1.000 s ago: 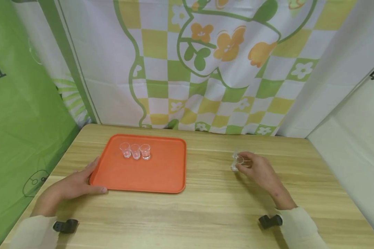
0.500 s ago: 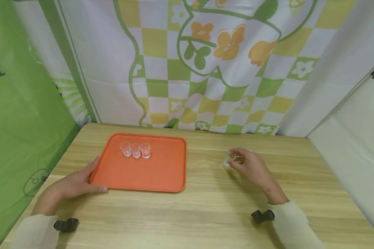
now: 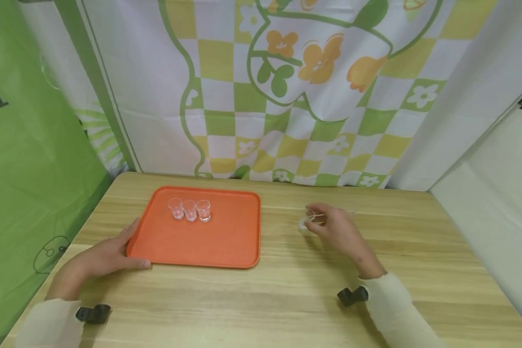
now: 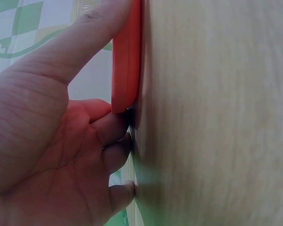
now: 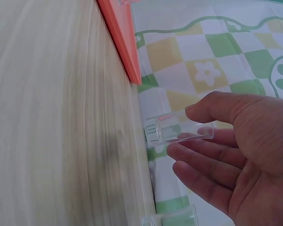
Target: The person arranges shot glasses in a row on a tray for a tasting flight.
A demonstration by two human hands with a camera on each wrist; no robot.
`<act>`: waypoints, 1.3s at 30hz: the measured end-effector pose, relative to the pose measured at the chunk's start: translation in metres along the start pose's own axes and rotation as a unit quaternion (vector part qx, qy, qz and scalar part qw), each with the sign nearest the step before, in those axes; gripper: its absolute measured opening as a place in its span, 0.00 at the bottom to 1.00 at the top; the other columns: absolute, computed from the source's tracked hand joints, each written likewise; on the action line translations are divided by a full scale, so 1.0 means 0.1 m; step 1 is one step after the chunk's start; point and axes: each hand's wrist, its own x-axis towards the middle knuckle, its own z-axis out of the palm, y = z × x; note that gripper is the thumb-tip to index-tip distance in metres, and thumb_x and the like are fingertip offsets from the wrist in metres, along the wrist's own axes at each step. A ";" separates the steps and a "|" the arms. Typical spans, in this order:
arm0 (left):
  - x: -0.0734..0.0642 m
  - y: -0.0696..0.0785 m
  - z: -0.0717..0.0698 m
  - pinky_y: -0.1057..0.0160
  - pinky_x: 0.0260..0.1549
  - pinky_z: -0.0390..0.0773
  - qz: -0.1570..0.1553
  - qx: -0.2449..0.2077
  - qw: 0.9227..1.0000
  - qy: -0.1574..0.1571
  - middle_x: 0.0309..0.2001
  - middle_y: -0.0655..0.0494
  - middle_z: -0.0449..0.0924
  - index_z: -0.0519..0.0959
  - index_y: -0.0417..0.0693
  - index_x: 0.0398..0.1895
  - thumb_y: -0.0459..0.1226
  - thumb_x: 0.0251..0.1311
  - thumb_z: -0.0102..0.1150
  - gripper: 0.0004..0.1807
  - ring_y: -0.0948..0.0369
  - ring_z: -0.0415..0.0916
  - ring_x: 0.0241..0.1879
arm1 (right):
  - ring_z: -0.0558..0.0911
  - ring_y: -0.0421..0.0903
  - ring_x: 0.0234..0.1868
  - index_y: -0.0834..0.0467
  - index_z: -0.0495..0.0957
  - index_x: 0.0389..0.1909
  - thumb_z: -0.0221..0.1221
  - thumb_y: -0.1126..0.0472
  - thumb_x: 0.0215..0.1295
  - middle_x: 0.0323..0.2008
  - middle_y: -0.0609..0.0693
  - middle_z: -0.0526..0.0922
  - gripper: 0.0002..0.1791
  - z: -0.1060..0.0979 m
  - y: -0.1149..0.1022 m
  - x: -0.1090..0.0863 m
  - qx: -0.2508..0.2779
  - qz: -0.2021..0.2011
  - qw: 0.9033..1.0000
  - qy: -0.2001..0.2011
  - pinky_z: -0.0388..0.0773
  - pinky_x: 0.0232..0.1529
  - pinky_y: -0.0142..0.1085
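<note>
Three clear shot glasses [image 3: 204,211] stand upright in a row toward the back of the orange-red tray [image 3: 226,241]. My left hand [image 3: 104,256] grips the tray's near left corner, the thumb along the front edge and the fingers on the left side. To the right of the tray, my right hand [image 3: 337,229] pinches another shot glass [image 5: 167,128] near its rim between thumb and fingers. That glass is upright, its base close over the table. In the right wrist view, part of a further glass [image 5: 176,217] shows at the bottom edge.
The wooden table [image 3: 243,309] carries the tray at its left side. A patterned curtain [image 3: 287,96] hangs along the back edge, and a green sheet [image 3: 35,169] hangs at the left.
My right hand has moved left with its shot glass toward the tray, leaving a further glass behind. My left hand and the tray stay put.
</note>
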 end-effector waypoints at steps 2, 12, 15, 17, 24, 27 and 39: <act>0.00 0.00 0.00 0.22 0.61 0.55 -0.001 -0.001 1.000 0.000 0.75 0.18 0.39 0.34 0.40 0.83 0.54 0.60 0.71 0.66 0.20 0.47 0.70 | 0.88 0.57 0.45 0.71 0.78 0.60 0.67 0.69 0.67 0.49 0.63 0.86 0.22 0.03 -0.02 0.03 0.005 -0.006 1.000 0.000 0.86 0.43 0.43; 0.00 0.00 -0.01 0.22 0.62 0.54 -0.003 -0.003 1.000 -0.001 0.75 0.18 0.38 0.34 0.40 0.83 0.55 0.59 0.71 0.66 0.21 0.46 0.70 | 0.88 0.57 0.46 0.70 0.78 0.60 0.67 0.67 0.67 0.49 0.62 0.86 0.22 0.21 -0.17 0.18 0.028 -0.022 0.999 -0.015 0.86 0.46 0.44; 0.00 0.01 -0.02 0.22 0.62 0.54 -0.003 -0.003 1.000 -0.001 0.75 0.18 0.38 0.34 0.40 0.83 0.55 0.59 0.71 0.66 0.21 0.45 0.70 | 0.88 0.57 0.46 0.70 0.78 0.60 0.67 0.67 0.67 0.49 0.62 0.86 0.22 0.27 -0.23 0.23 0.037 -0.028 0.999 -0.020 0.86 0.47 0.44; 0.00 0.02 -0.02 0.22 0.62 0.54 -0.002 -0.004 1.000 0.000 0.75 0.18 0.38 0.34 0.40 0.83 0.55 0.59 0.72 0.66 0.21 0.45 0.70 | 0.87 0.57 0.47 0.69 0.78 0.61 0.67 0.67 0.68 0.50 0.62 0.86 0.22 0.31 -0.26 0.25 0.042 -0.028 0.998 -0.027 0.85 0.47 0.43; -0.01 0.03 -0.02 0.22 0.63 0.52 -0.002 -0.003 1.000 0.000 0.75 0.18 0.38 0.35 0.39 0.83 0.55 0.59 0.72 0.66 0.22 0.44 0.71 | 0.87 0.54 0.48 0.67 0.78 0.61 0.67 0.65 0.68 0.51 0.59 0.86 0.23 0.44 -0.39 0.35 0.041 -0.018 0.998 -0.034 0.85 0.48 0.41; -0.01 0.03 -0.02 0.22 0.63 0.52 -0.002 -0.006 1.000 0.001 0.75 0.18 0.38 0.35 0.40 0.83 0.56 0.59 0.72 0.66 0.22 0.43 0.72 | 0.87 0.53 0.48 0.66 0.78 0.61 0.67 0.64 0.68 0.51 0.59 0.86 0.23 0.49 -0.44 0.39 0.039 -0.021 0.998 -0.036 0.85 0.48 0.40; -0.01 0.03 -0.03 0.22 0.62 0.52 -0.001 -0.007 1.000 0.003 0.75 0.18 0.38 0.35 0.42 0.83 0.56 0.58 0.72 0.67 0.22 0.44 0.71 | 0.88 0.51 0.46 0.62 0.83 0.54 0.69 0.63 0.67 0.47 0.53 0.87 0.17 0.68 -0.60 0.50 0.065 -0.031 0.996 -0.047 0.85 0.43 0.36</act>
